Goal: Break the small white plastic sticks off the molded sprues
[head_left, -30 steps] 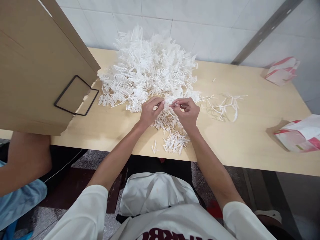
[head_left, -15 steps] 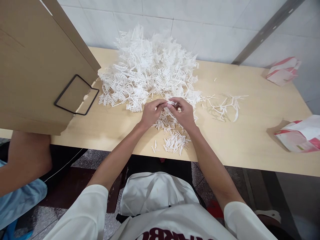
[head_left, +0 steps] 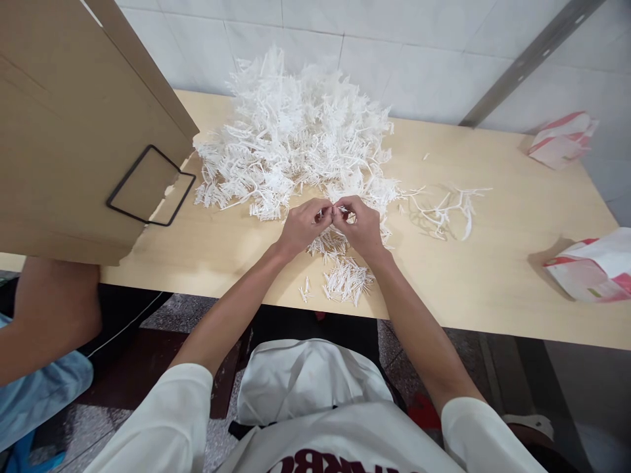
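A small white plastic sprue piece [head_left: 337, 211] sits pinched between both hands just above the pale wooden tabletop [head_left: 493, 263], over a loose scatter of small white plastic sticks [head_left: 346, 279] near the table's front edge. The left hand [head_left: 303, 226] and right hand [head_left: 361, 226] meet fingertip to fingertip, fingers curled closed on the piece. Just beyond them rises a large heap of tangled white plastic sprues [head_left: 300, 141], reaching back to the white tiled wall [head_left: 419, 46]. A bare white branching sprue [head_left: 446, 207] lies to the right. Two red-and-white plastic bags [head_left: 591, 266] rest near the right end. A brown cardboard box [head_left: 73, 131] stands at left.
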